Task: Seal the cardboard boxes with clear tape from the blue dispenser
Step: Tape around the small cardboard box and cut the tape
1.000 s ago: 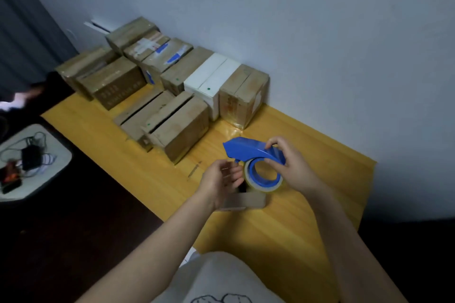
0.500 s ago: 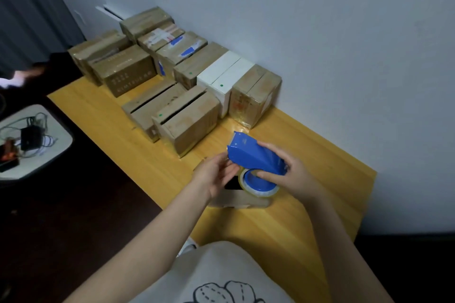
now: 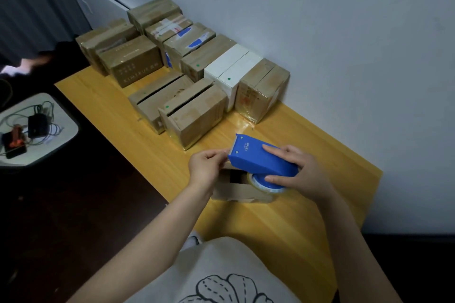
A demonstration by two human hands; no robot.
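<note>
Fingers (image 3: pixel 270 149) of right grip (image 3: pixel 300 172) wrap blue plastic tape dispenser (image 3: pixel 256 158) over brown cardboard box (image 3: pixel 236 192); left grip (image 3: pixel 205 167) pinches its front edge.

Within 1 second the blue dispenser (image 3: pixel 261 158) has rolled over, so its roll now faces down and its cutter end points toward the worktop's (image 3: pixel 307 229) far edge. The left grip (image 3: pixel 205 167) has risen from beside the roll to pinch at that cutter end.

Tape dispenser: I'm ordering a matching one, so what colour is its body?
The tape dispenser is solid blue, seen best in the head view.
</note>
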